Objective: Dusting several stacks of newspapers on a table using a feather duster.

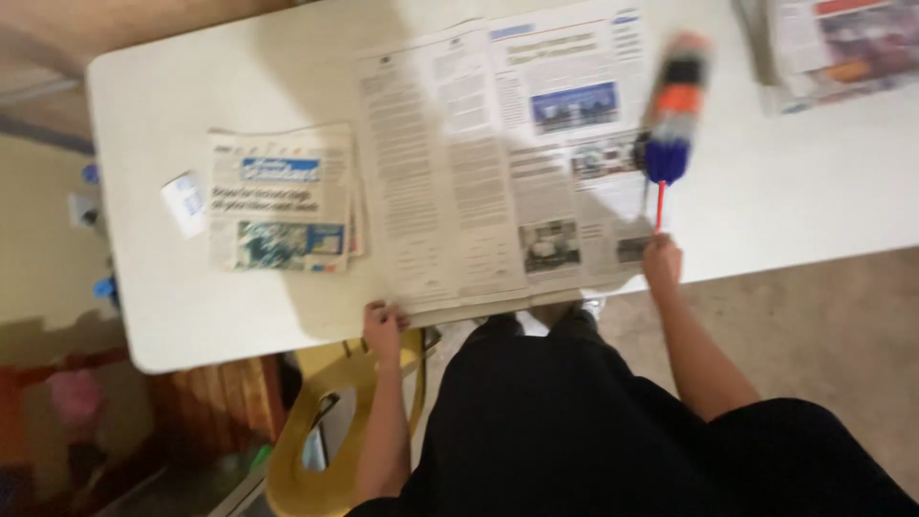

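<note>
I see the feather duster (673, 105), blurred, its blue, orange and dark head lying over the right part of the open newspaper (498, 163), its thin red handle running down to my right hand (661, 262), which is closed around it at the table's near edge. My left hand (382, 328) grips the newspaper's near left corner at that same edge. The white table (163, 105) shows bare margin left of a folded newspaper (280, 199); another stack of papers (833, 48) sits far right.
</note>
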